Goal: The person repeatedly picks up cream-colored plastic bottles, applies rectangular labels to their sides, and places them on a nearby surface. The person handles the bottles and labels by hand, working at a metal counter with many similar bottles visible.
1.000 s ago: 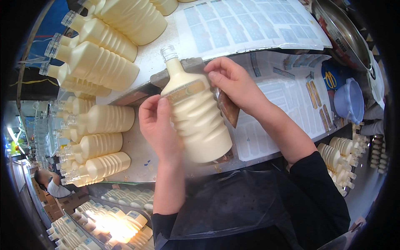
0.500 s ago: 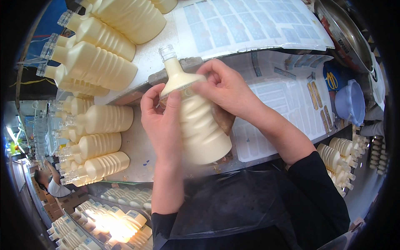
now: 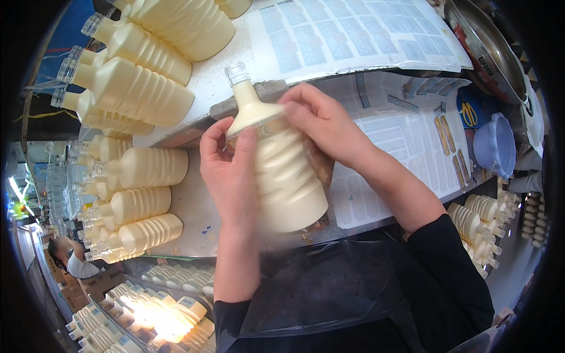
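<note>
A cream-coloured bottle (image 3: 288, 194) with spiral ridges and a clear threaded neck lies tilted in front of me, neck pointing away. My left hand (image 3: 226, 170) is closed on the left side of its shoulder, thumb pressed on the front. Around the shoulder runs a narrow, shiny strip label (image 3: 268, 126), its left end under my left thumb. On the right side of the shoulder, my right hand (image 3: 321, 123) has its thumb and curled fingers closed against the bottle by the label's other end. Beneath the bottle is a brown support (image 3: 319, 162), mostly hidden.
Several matching bottles (image 3: 147, 165) lie in rows at the left. A sheet of strip labels (image 3: 376, 194) lies right of the bottle; another printed sheet (image 3: 329, 41) is on the raised shelf. A purple bucket (image 3: 494, 144) stands at the right. A person (image 3: 76, 259) is far left.
My right thumb has slid up and to the right along the shoulder, uncovering more of the strip label. My left hand keeps its hold. The person far left has lowered an arm.
</note>
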`<state>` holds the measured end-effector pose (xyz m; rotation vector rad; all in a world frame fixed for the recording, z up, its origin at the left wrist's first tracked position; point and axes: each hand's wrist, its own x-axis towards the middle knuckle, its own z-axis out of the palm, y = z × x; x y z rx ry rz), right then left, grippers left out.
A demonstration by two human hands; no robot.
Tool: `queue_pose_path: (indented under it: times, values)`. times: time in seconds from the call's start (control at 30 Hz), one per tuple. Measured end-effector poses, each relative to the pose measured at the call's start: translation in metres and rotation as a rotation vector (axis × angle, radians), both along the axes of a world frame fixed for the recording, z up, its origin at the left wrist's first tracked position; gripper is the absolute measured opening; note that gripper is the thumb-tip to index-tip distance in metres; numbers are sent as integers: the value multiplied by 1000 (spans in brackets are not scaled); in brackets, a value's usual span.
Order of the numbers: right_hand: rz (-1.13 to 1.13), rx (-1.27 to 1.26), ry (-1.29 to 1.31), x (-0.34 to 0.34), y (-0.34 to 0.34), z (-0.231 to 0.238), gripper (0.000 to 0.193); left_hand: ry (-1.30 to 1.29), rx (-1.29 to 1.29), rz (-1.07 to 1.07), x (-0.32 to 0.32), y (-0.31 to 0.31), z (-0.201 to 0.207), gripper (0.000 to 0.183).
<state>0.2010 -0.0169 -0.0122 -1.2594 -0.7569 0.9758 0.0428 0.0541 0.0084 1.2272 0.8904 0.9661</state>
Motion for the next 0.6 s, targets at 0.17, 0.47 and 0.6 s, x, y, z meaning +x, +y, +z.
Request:
queue_pose_path:
  times: [0.17, 0.47, 0.6]
  values:
    - [60, -53, -30, 0, -3, -2, 21, 58, 6, -39, 1, -1, 4, 40]
    - [74, -77, -48, -1, -3, -1, 23, 77, 19, -57, 2, 1, 2, 41]
    - [75, -84, -41, -1, -4, -1, 23, 58, -1, -60, 2, -1, 4, 42]
